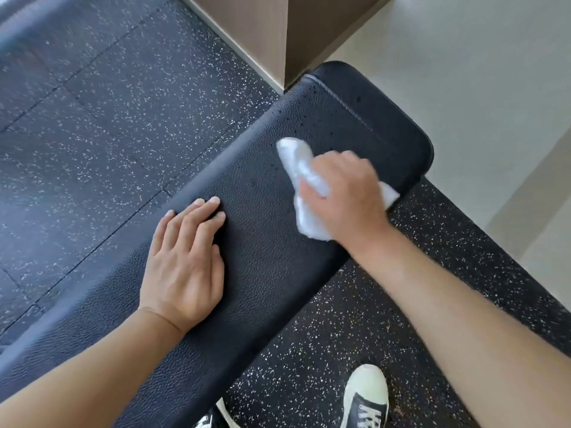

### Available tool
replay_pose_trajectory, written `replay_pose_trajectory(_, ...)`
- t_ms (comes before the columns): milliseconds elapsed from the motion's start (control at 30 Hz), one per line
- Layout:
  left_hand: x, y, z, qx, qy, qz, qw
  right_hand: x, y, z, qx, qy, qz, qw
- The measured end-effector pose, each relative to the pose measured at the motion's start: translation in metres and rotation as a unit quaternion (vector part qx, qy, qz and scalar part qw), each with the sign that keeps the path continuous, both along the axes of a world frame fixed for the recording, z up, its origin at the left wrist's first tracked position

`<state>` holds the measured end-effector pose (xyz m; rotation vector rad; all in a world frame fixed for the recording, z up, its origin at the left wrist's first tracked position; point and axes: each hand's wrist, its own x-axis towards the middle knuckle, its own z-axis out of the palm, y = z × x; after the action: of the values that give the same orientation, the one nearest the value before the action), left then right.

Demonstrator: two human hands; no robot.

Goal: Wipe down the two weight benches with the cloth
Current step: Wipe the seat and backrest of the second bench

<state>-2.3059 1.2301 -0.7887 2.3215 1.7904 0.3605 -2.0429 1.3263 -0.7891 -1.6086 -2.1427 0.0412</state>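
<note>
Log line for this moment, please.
phase: wiping | right hand: grips white cloth on bench pad | left hand: rests flat on pad

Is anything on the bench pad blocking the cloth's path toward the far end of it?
Nothing visible does. The right hand holds the white cloth on the bench pad, and the pad ahead of it, up to the rounded far end, lies bare. The left hand rests flat on the pad nearer the person, behind the cloth.

The floor (108, 118) is black rubber with little white specks, laid in big square tiles. A brown wooden post (278, 32) stands on it. Beside that, a pale smooth floor (479, 72) looks bright.
</note>
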Motion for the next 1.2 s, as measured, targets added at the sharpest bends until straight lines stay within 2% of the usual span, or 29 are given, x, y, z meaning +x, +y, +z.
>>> replay_pose_trajectory(100,0.000,0.000,0.001,-0.004,-0.003,0.001,1.000,0.051,0.022,-0.003,-0.007,0.011,-0.104,0.994)
replay_pose_trajectory(233,0.000,0.001,0.002,-0.004,-0.003,-0.001,1.000,0.011,0.029,0.004,-0.015,0.026,-0.134,0.991)
replay_pose_trajectory(367,-0.002,0.000,0.002,-0.005,-0.001,-0.001,1.000,-0.091,0.036,0.012,-0.045,-0.015,-0.052,0.998)
replay_pose_trajectory(467,0.000,0.000,0.002,-0.007,0.005,0.005,1.000,-0.146,0.035,0.016,-0.047,0.074,-0.002,0.996)
replay_pose_trajectory(633,-0.002,0.000,0.004,-0.010,0.005,0.006,1.000,-0.120,0.019,0.012,-0.019,0.098,0.060,0.993)
replay_pose_trajectory(700,-0.001,0.000,0.003,-0.009,0.002,0.004,1.000,-0.081,0.003,0.006,0.006,0.065,0.087,0.994)
replay_pose_trajectory(833,-0.002,0.001,0.001,-0.002,-0.001,0.001,1.000,0.016,-0.015,-0.004,0.013,0.001,0.024,1.000)
replay_pose_trajectory(933,-0.001,0.001,0.001,-0.003,0.000,0.002,1.000,0.044,-0.002,-0.004,0.019,-0.024,-0.007,1.000)
replay_pose_trajectory(1033,0.001,0.002,0.003,-0.007,0.004,0.001,1.000,0.025,0.042,0.000,0.013,-0.007,-0.071,0.997)
replay_pose_trajectory(1133,-0.003,0.001,0.002,-0.010,0.010,0.003,1.000,-0.028,0.090,0.004,-0.034,-0.001,-0.139,0.990)
replay_pose_trajectory(1200,-0.003,-0.001,0.001,-0.011,0.012,0.005,1.000,-0.072,0.104,0.008,-0.054,-0.014,-0.133,0.989)
